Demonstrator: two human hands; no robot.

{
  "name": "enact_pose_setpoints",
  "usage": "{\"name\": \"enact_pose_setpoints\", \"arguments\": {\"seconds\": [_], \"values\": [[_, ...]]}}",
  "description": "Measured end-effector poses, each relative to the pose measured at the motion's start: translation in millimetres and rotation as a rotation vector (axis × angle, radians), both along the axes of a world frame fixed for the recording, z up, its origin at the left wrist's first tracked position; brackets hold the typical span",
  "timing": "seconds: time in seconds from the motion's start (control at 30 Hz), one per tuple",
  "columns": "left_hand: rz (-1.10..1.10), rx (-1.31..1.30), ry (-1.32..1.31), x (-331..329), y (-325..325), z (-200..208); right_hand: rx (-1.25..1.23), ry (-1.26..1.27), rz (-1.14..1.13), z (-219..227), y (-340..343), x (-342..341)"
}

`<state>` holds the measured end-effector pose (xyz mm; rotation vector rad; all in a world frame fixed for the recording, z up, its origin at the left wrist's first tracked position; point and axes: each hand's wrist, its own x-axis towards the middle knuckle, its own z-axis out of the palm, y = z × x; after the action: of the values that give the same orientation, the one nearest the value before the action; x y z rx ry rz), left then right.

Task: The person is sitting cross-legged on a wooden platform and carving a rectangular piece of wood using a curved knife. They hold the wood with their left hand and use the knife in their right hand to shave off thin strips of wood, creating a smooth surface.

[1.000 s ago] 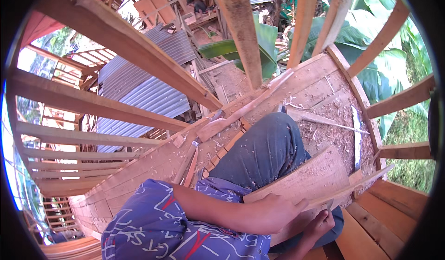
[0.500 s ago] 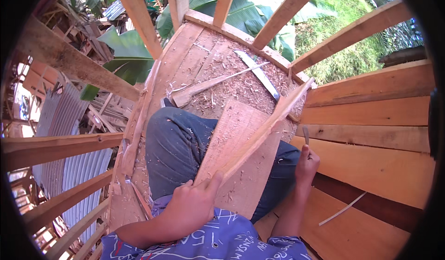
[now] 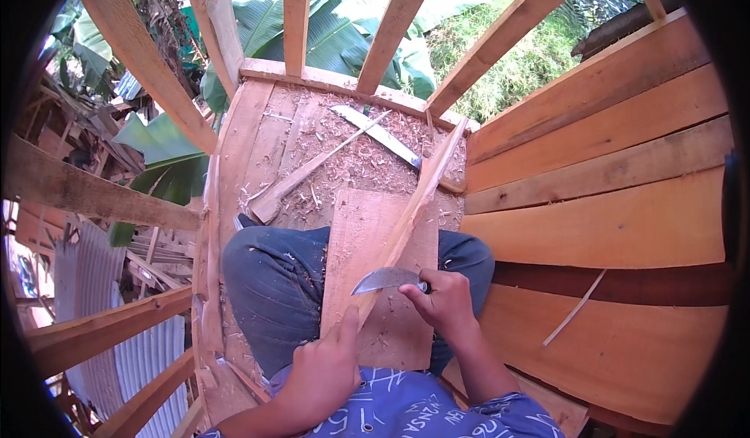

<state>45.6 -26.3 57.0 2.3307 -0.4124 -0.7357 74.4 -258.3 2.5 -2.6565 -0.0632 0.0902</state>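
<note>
Floor edges: the far rim (image 3: 336, 81) and the left ledge (image 3: 209, 235) bound my floor; slanting posts (image 3: 391, 32) stand along both, with gaps between.
Side room: a gap parts my right hand (image 3: 447, 301) from the broad planks (image 3: 601, 227) on that side.
Wood strip (image 3: 414, 218): slants from my left hand (image 3: 326, 368) up and right, over the flat board (image 3: 359, 219) between my knees.
Left fingers: closed around the strip's near end, index finger along it, forearm coming from lower left.
Right fingers: wrapped round the handle of the curved knife (image 3: 384, 279), wrist raised.
Blade: across the strip, tip leftward, just beyond my left fingertips; contact I cannot tell.
In the way beyond: a saw (image 3: 379, 135), partly behind the strip, a tapered stick (image 3: 293, 180) and scattered shavings (image 3: 355, 169).
</note>
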Motion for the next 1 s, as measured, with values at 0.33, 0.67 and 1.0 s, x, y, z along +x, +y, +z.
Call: {"name": "enact_pose_setpoints", "arguments": {"seconds": [0.33,0.67,1.0], "values": [[0.025,-0.078,-0.071,0.6,5.7,-5.5,-0.11,-0.073,-0.249,-11.1,-16.1,29.7],[0.11,-0.007,-0.014,4.9,1.8,-1.7,0.084,-0.046,0.025,-26.4,2.1,-21.6],[0.049,-0.011,-0.105,-10.5,-1.2,-4.7,0.106,-0.042,-0.534,-30.2,-49.2,36.9]]}}
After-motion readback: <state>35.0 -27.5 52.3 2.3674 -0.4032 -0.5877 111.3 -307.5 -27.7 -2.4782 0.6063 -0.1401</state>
